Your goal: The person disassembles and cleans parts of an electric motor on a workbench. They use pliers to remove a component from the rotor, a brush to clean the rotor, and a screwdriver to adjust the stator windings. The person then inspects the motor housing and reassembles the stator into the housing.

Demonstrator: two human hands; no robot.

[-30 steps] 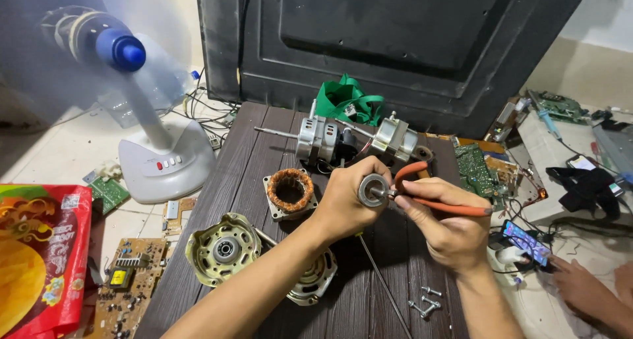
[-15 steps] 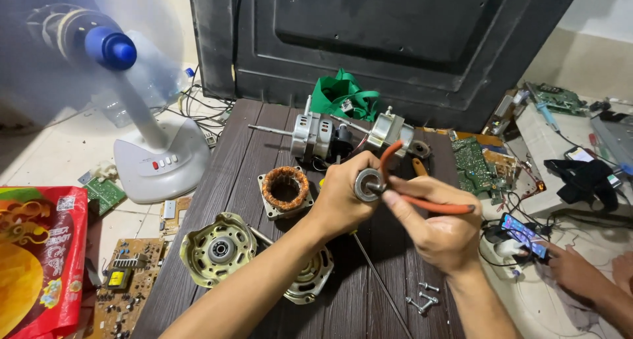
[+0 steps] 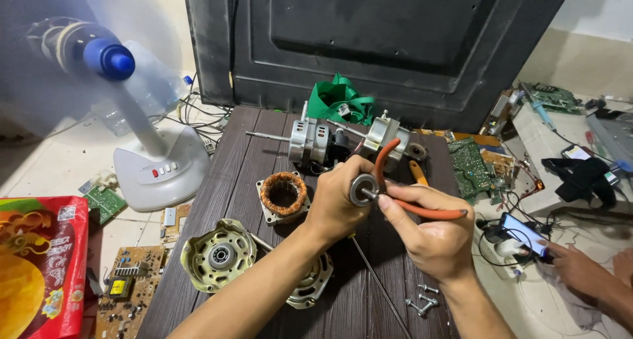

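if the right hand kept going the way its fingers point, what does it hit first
The right hand points up and left, so its fingertips would first meet the round metal rotor in the left hand. Beyond that probably the motor, though depth is unclear.

Stator (image 3: 283, 195) lies on the table (image 3: 224, 174), fan base (image 3: 161, 171) to its left.

Your dark slatted desk (image 3: 217, 181) carries a copper-wound stator (image 3: 283, 195), a yellowish motor housing (image 3: 219, 255), an assembled motor (image 3: 310, 141), a green cloth (image 3: 339, 102) and loose screws (image 3: 422, 303).
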